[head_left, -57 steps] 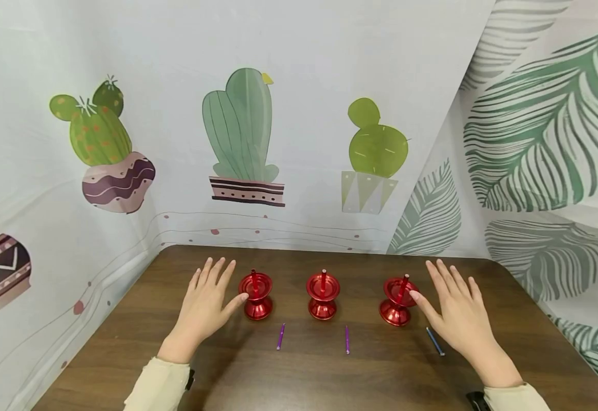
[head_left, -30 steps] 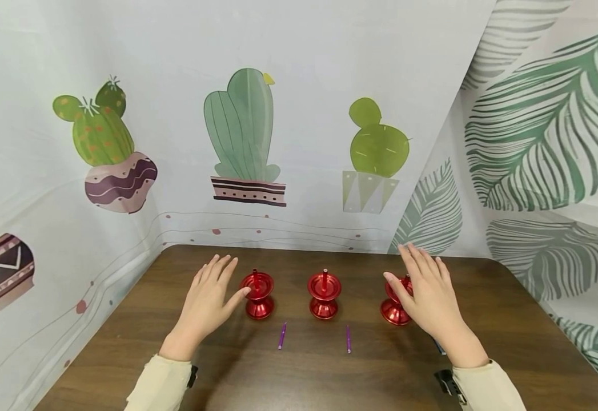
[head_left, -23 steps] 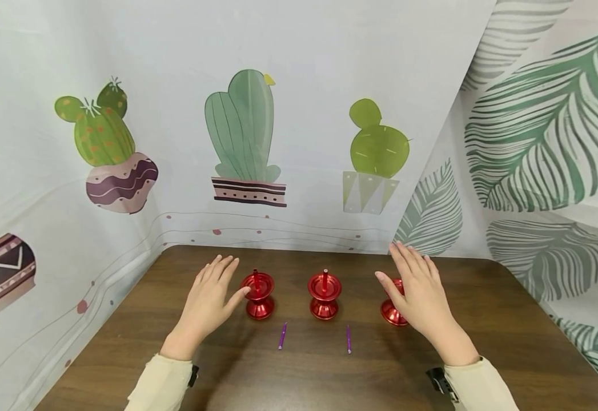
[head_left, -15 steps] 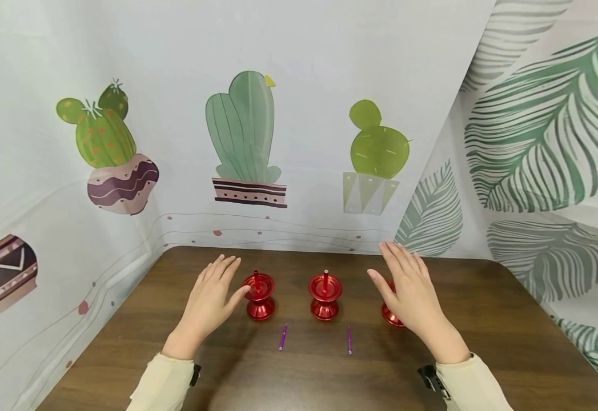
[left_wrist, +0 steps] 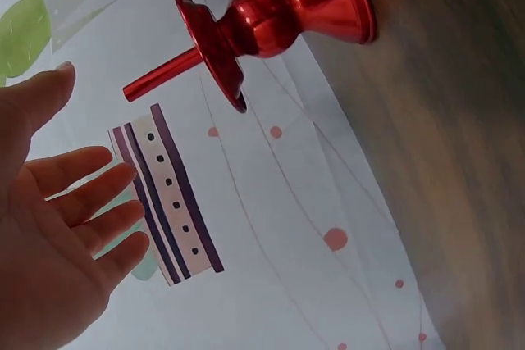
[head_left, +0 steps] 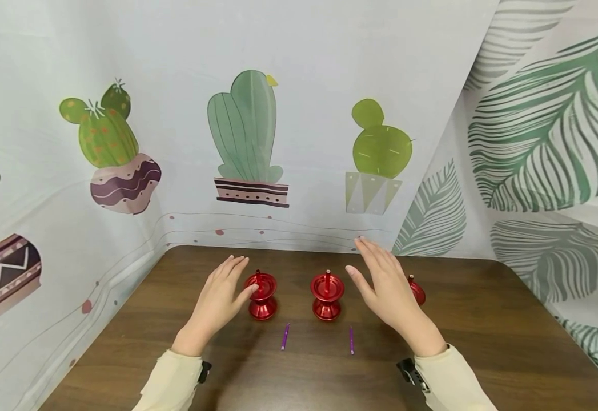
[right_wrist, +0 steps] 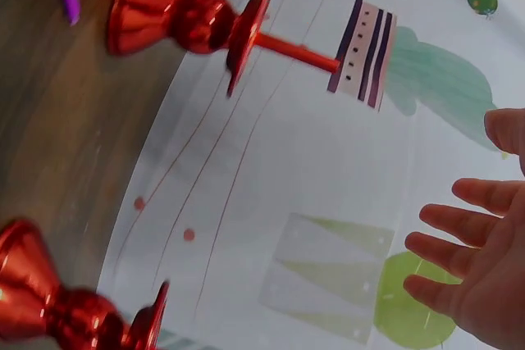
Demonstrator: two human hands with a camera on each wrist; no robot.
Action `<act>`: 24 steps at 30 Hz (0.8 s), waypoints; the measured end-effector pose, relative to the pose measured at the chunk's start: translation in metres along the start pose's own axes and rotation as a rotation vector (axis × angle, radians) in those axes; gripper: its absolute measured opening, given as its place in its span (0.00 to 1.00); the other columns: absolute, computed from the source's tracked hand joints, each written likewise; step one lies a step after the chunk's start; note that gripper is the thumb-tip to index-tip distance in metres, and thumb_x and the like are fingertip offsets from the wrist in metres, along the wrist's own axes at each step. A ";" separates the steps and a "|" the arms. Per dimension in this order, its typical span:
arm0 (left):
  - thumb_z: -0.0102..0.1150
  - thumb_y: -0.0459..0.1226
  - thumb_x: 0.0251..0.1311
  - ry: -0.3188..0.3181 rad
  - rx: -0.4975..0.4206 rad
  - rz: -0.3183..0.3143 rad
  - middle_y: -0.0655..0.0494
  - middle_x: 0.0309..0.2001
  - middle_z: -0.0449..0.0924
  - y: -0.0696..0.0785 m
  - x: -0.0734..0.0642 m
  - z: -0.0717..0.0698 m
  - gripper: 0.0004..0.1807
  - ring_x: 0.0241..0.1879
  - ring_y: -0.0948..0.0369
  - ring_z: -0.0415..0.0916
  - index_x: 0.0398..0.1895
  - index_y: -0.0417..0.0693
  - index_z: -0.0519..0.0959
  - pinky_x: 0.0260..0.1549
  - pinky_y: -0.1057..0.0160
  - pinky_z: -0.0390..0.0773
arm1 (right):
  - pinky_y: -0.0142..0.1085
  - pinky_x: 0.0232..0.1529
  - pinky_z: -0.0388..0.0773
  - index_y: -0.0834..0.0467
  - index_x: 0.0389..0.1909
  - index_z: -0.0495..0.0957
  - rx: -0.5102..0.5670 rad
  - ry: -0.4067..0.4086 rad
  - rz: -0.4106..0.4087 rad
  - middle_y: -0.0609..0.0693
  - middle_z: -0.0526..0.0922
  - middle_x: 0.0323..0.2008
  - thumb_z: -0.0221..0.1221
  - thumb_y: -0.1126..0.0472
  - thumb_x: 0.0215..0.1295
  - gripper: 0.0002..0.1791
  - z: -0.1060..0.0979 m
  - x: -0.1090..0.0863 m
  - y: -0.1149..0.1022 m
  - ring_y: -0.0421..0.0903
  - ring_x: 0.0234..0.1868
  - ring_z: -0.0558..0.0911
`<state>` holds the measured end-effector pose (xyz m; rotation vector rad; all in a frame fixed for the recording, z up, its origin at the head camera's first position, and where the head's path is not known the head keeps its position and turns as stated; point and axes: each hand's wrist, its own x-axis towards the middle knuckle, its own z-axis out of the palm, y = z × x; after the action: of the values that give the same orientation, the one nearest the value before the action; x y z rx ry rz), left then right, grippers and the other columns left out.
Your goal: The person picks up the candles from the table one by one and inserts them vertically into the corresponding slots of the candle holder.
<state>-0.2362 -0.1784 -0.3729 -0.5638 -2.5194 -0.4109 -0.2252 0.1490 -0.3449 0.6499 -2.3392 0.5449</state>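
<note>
Three shiny red metal candle holders stand upright in a row on the table, each with a thin tube rising from its dish. My left hand [head_left: 216, 302] hovers with fingers extended beside the left holder [head_left: 263, 308]; its thumb overlaps the dish in the head view, but the left wrist view shows the hand apart from the holder [left_wrist: 262, 22]. The right hand [head_left: 391, 288], also empty with straight fingers, is raised between the middle holder [head_left: 326, 291] and the right holder [head_left: 418, 292], partly covering the latter. Two slim purple sticks like small candles, one left [head_left: 285, 337], one right [head_left: 352, 341], lie in front.
The brown wooden table [head_left: 299, 382] has rounded back corners. Behind it hangs a white cloth backdrop [head_left: 314, 114] printed with cacti and leaves. Black straps sit at both wrists, below pale sleeves [head_left: 450, 379].
My right hand has moved left, from beyond the right holder to in front of it and past it. A blue stick seen earlier is now hidden. The left hand has shifted slightly right.
</note>
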 end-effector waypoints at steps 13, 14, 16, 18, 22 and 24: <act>0.62 0.48 0.49 -0.082 -0.122 -0.067 0.45 0.57 0.66 -0.002 -0.001 0.012 0.35 0.60 0.48 0.57 0.58 0.39 0.66 0.55 0.45 0.58 | 0.46 0.61 0.55 0.55 0.64 0.57 0.171 -0.095 -0.035 0.50 0.60 0.63 0.50 0.48 0.62 0.32 0.020 0.011 -0.030 0.48 0.63 0.59; 0.62 0.48 0.49 -0.084 -0.124 -0.070 0.45 0.57 0.66 -0.002 -0.001 0.013 0.35 0.60 0.48 0.57 0.58 0.40 0.66 0.55 0.45 0.57 | 0.46 0.61 0.55 0.55 0.64 0.57 0.179 -0.098 -0.037 0.50 0.60 0.63 0.50 0.48 0.62 0.32 0.022 0.011 -0.032 0.48 0.63 0.59; 0.62 0.48 0.49 -0.087 -0.129 -0.065 0.46 0.57 0.67 -0.002 0.000 0.015 0.35 0.60 0.48 0.58 0.58 0.40 0.66 0.55 0.46 0.58 | 0.45 0.61 0.55 0.56 0.64 0.57 0.206 -0.111 -0.040 0.50 0.60 0.63 0.51 0.48 0.62 0.32 0.026 0.012 -0.037 0.47 0.63 0.59; 0.62 0.48 0.49 -0.096 -0.135 -0.065 0.46 0.57 0.67 -0.003 0.002 0.017 0.34 0.60 0.48 0.58 0.58 0.41 0.66 0.55 0.46 0.58 | 0.44 0.61 0.55 0.56 0.64 0.57 0.226 -0.129 -0.036 0.49 0.60 0.63 0.50 0.46 0.62 0.32 0.030 0.013 -0.041 0.46 0.63 0.59; 0.62 0.48 0.48 -0.128 -0.155 -0.082 0.45 0.57 0.67 -0.006 0.005 0.021 0.35 0.59 0.48 0.59 0.57 0.40 0.67 0.55 0.46 0.59 | 0.42 0.60 0.57 0.53 0.65 0.56 0.259 -0.159 -0.032 0.47 0.61 0.63 0.48 0.46 0.63 0.31 0.039 0.014 -0.049 0.45 0.63 0.60; 0.62 0.48 0.48 -0.144 -0.162 -0.093 0.45 0.56 0.68 -0.008 0.005 0.024 0.35 0.58 0.48 0.60 0.57 0.39 0.67 0.54 0.46 0.60 | 0.41 0.60 0.58 0.51 0.65 0.55 0.280 -0.171 -0.027 0.46 0.61 0.62 0.49 0.48 0.63 0.31 0.043 0.014 -0.053 0.44 0.63 0.60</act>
<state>-0.2541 -0.1745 -0.3907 -0.5564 -2.6738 -0.6346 -0.2241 0.0797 -0.3552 0.8859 -2.4301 0.8435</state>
